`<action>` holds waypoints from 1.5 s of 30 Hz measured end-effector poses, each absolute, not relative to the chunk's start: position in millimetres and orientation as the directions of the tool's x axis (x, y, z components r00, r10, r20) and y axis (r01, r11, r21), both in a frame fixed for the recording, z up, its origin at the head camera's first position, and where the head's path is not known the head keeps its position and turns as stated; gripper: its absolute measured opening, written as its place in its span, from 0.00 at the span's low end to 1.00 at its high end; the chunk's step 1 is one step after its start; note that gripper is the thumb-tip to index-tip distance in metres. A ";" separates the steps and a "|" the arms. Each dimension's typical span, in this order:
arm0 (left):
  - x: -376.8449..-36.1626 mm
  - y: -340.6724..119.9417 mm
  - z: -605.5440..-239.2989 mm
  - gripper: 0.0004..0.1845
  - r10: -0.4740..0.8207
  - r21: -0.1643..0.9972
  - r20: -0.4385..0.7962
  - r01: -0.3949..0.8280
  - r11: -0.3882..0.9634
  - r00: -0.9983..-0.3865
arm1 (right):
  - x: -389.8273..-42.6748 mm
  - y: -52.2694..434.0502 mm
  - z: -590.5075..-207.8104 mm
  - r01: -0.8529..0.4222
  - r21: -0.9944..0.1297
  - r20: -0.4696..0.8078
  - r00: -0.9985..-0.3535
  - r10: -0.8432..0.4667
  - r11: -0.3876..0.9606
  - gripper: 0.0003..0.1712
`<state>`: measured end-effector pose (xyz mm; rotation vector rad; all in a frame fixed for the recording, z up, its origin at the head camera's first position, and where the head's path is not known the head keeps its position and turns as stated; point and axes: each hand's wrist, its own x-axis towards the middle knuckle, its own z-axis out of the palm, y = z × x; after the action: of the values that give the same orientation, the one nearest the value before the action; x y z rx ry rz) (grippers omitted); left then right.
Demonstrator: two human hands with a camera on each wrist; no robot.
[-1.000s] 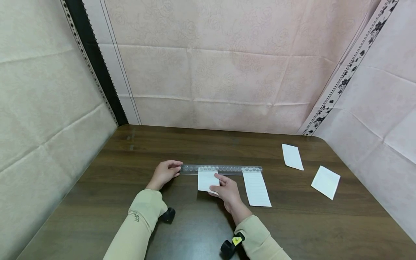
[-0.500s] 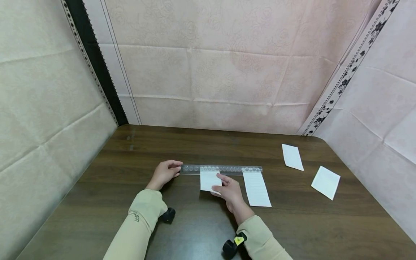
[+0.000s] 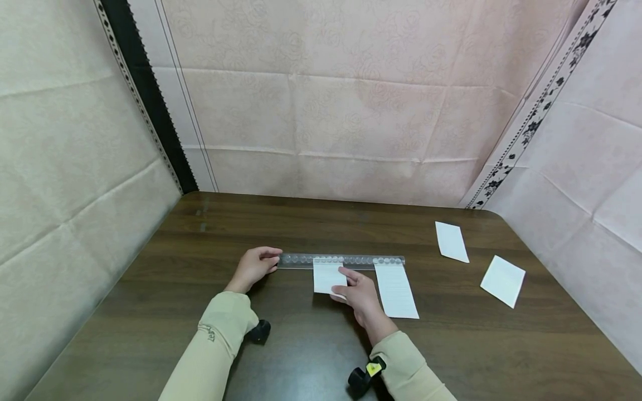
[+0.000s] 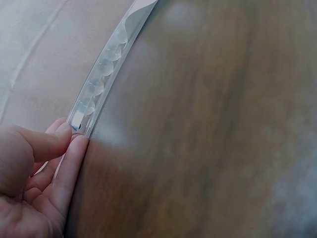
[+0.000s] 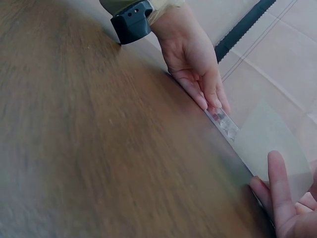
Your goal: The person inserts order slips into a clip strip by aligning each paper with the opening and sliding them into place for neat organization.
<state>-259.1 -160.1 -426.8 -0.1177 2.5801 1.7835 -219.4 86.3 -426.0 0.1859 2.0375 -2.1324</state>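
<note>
A clear plastic ruler (image 3: 296,261) with a row of rounded shapes lies crosswise on the table. My left hand (image 3: 254,268) pinches its left end between thumb and fingers; in the left wrist view the ruler (image 4: 106,67) runs away from the fingertips. My right hand (image 3: 362,294) holds a small white paper slip (image 3: 327,277) by its right side, thumb below and fingers above. The slip's top edge overlaps the ruler, whose rounded shapes show there. Seen from the right wrist, the slip (image 5: 265,136) stands curved up. A longer slip (image 3: 396,289) overlaps the ruler's right end, untouched.
Two more white paper pieces lie on the right of the brown wooden table (image 3: 241,217): one farther back (image 3: 451,241), one nearer (image 3: 503,281). Pale patterned cloth (image 3: 326,111) hangs behind and at both sides. Black cameras are strapped to both wrists.
My right hand has slid the small slip a little to the right along the ruler, closer to the longer slip. The left hand and the ruler have stayed put.
</note>
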 end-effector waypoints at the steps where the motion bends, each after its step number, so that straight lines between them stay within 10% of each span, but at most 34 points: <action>1: -259.1 -160.2 -426.8 0.12 -0.061 0.934 -0.045 -0.064 0.351 -0.997 | -219.6 87.1 -425.8 0.222 -0.975 -0.220 -0.974 -0.046 -0.033 0.30; 45: -257.6 -159.1 -424.3 0.12 -0.065 0.929 -0.053 -0.073 0.364 -0.996 | -222.5 112.5 -425.3 0.203 -0.978 -0.202 -0.979 -0.029 -0.041 0.30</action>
<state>-257.6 -159.1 -424.3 -0.1312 2.5879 1.7628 -222.5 112.5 -425.3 0.1893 2.0561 -2.1480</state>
